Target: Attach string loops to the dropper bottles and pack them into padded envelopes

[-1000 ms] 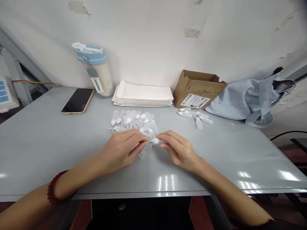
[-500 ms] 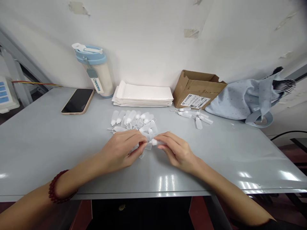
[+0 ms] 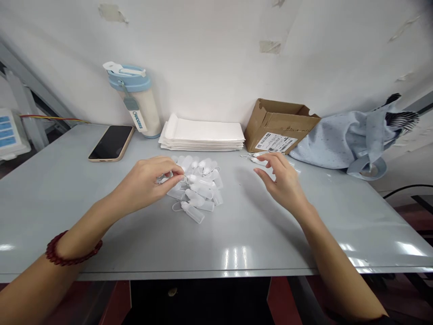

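Pile of small translucent white plastic bottles [image 3: 199,187] lies mid-table, most on their sides, capped ends pointing various ways, pieces touching and overlapping. One bottle [image 3: 192,212] lies at the near edge of the pile, flat, angled. A smaller loose group [image 3: 262,159] lies to the right, near the carton, partly hidden.

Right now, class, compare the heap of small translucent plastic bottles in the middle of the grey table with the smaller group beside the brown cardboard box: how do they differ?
The heap of small translucent plastic bottles is large and piled close; the smaller group holds only a few, spread thinly. The left hand pinches a piece at the heap's edge; the open right hand hovers over the smaller group near the brown cardboard box. Both lie on the grey table.
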{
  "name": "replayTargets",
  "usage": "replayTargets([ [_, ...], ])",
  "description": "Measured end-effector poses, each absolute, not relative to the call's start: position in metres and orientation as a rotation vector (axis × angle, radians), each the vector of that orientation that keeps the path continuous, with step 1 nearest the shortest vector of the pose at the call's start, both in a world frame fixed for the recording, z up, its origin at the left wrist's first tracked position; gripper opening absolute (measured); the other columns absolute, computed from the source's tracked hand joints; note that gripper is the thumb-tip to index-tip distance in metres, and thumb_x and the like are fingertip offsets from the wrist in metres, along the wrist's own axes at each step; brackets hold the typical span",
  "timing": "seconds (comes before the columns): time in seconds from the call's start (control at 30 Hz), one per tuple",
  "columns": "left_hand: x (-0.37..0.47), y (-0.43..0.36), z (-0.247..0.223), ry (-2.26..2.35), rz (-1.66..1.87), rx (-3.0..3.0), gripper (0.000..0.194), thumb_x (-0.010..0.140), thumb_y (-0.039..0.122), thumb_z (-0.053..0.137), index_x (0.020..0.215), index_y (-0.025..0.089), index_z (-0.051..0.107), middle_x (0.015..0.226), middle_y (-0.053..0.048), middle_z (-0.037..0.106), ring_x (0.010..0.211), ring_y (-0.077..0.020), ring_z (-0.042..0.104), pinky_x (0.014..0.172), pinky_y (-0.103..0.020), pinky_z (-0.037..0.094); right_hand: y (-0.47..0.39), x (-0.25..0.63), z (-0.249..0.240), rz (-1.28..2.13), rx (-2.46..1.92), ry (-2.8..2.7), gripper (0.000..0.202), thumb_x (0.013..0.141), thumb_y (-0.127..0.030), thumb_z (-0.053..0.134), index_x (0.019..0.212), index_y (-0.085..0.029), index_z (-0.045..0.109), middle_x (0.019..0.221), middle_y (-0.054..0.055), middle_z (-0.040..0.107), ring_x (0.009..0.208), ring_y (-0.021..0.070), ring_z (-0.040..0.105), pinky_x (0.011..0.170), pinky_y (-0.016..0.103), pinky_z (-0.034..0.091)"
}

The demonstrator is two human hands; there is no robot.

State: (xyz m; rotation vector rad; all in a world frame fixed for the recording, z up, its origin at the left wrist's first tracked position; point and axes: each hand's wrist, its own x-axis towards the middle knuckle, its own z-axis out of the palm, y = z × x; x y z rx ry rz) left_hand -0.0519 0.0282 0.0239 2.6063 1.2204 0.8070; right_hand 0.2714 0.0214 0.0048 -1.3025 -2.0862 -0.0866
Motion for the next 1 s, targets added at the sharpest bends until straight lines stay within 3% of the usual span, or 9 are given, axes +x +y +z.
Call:
replayTargets([
  [0.17, -0.052, 0.028, 0.023, 1.31, 0.784, 2.644, 0.014, 0.085, 0.024, 0.051, 0.089, 0.021, 0.064, 0.078, 0.0, 0.064, 0.065, -0.0127, 0.054, 0.055, -0.024, 0.038, 0.032, 0.301, 0.0, -0.066, -1.702, -2.044, 0.025, 0.086, -0.03, 0.051, 0.108, -0.018, 0.056, 0.104, 0.011, 0.057, 0.087, 0.0249, 0.057, 0.075, 0.04, 0.047],
  [0.33, -0.051, 0.026, 0.023, 1.336, 0.886, 2.662, 0.015, 0.086, 0.023, 0.048, 0.088, 0.02, 0.063, 0.075, 0.0, 0.064, 0.066, -0.0133, 0.055, 0.05, -0.023, 0.036, 0.039, 0.322, -0.003, -0.047, -2.09, -1.954, 0.03, 0.085, -0.036, 0.051, 0.105, -0.016, 0.059, 0.094, 0.011, 0.058, 0.078, 0.022, 0.058, 0.07, 0.034, 0.044],
  [0.57, -0.048, 0.025, 0.022, 1.358, 0.932, 2.701, 0.015, 0.087, 0.02, 0.045, 0.085, 0.019, 0.06, 0.075, -0.001, 0.065, 0.065, -0.0137, 0.055, 0.052, -0.024, 0.036, 0.045, 0.332, -0.004, 0.001, -2.239, -1.909, 0.022, 0.081, -0.038, 0.055, 0.077, -0.018, 0.063, 0.08, 0.007, 0.064, 0.068, 0.02, 0.057, 0.06, 0.028, 0.037],
  [0.73, -0.047, 0.025, 0.021, 1.336, 0.939, 2.711, 0.016, 0.087, 0.018, 0.045, 0.085, 0.019, 0.061, 0.076, -0.001, 0.065, 0.068, -0.0141, 0.055, 0.054, -0.025, 0.037, 0.048, 0.335, -0.007, 0.027, -2.341, -1.794, 0.014, 0.077, -0.029, 0.059, 0.083, -0.016, 0.062, 0.075, 0.007, 0.065, 0.07, 0.0215, 0.059, 0.06, 0.029, 0.037],
  [1.0, -0.043, 0.022, 0.021, 1.333, 0.973, 2.707, 0.017, 0.087, 0.019, 0.047, 0.085, 0.015, 0.063, 0.07, -0.001, 0.063, 0.065, -0.0129, 0.053, 0.053, -0.023, 0.038, 0.049, 0.334, -0.004, 0.172, -2.388, -1.652, 0.027, 0.071, -0.023, 0.062, 0.095, -0.011, 0.061, 0.078, 0.009, 0.069, 0.082, 0.0258, 0.062, 0.06, 0.028, 0.041],
])
